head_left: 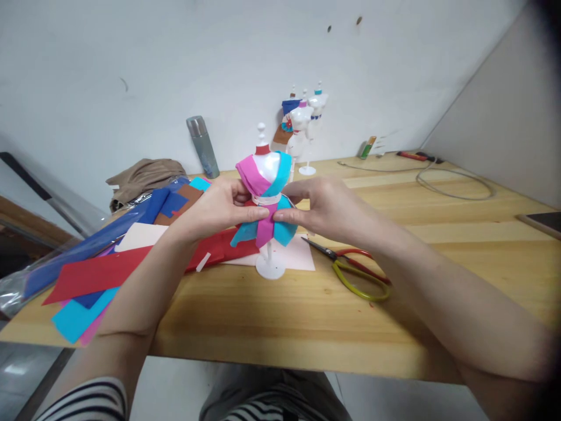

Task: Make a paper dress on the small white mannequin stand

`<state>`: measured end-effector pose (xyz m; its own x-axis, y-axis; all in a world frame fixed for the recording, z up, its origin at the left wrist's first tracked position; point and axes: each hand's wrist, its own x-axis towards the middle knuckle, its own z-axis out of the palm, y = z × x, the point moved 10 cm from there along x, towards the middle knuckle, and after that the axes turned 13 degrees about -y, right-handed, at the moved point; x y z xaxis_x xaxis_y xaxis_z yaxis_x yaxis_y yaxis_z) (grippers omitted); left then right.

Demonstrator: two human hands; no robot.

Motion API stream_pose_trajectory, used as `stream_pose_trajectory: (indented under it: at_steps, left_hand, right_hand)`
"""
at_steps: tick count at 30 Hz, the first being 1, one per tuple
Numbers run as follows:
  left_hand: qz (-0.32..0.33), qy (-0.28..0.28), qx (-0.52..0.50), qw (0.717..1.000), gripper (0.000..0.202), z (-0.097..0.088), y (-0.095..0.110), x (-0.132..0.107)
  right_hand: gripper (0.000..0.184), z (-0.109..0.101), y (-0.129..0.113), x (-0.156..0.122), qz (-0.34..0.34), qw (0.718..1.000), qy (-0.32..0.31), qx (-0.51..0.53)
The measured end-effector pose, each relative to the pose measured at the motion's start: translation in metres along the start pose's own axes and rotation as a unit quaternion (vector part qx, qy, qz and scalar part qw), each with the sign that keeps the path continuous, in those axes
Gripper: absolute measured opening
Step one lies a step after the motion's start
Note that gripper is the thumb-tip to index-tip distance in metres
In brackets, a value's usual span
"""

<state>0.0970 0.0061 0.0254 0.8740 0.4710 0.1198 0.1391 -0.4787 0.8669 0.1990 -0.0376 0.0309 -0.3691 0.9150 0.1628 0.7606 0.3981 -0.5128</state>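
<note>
A small white mannequin [267,166] stands on a round base on the wooden table [307,316], dressed in crossed pink and cyan paper strips with a white band at the waist. My left hand [217,207] pinches the paper at the waist from the left, fingers closed on it. From the right, my right hand [322,207] grips the same waist, thumb and fingers pressed on the cyan and pink skirt [263,231].
Red, blue, cyan and pink paper sheets [100,272] lie at the left. Scissors [355,269] with red and yellow handles rest right of the base. Two more dressed mannequins [304,126], a grey bottle [202,146], brown cloth [142,175] and a cable [456,184] sit farther back.
</note>
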Motion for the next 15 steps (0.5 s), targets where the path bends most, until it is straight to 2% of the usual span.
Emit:
stream_pose_trajectory:
  at_steps: [7, 8, 12, 15]
  left_hand:
    - [-0.04, -0.015, 0.011, 0.999, 0.035, -0.008, 0.0, -0.011]
    - [-0.034, 0.002, 0.008, 0.999, 0.037, -0.014, 0.002, -0.013]
    - [0.026, 0.133, -0.01, 0.991, 0.052, -0.04, 0.014, -0.026]
    - [0.042, 0.166, -0.014, 0.985, 0.053, -0.039, 0.019, -0.029]
  right_hand:
    - [0.018, 0.001, -0.001, 0.002, 0.026, 0.999, -0.024, -0.012]
    - [0.018, 0.001, -0.001, 0.002, 0.032, 0.999, -0.028, -0.013]
    - [0.02, 0.003, -0.001, 0.001, 0.035, 0.999, -0.042, -0.002]
    - [0.025, -0.001, -0.002, -0.003, 0.005, 0.999, -0.039, 0.01]
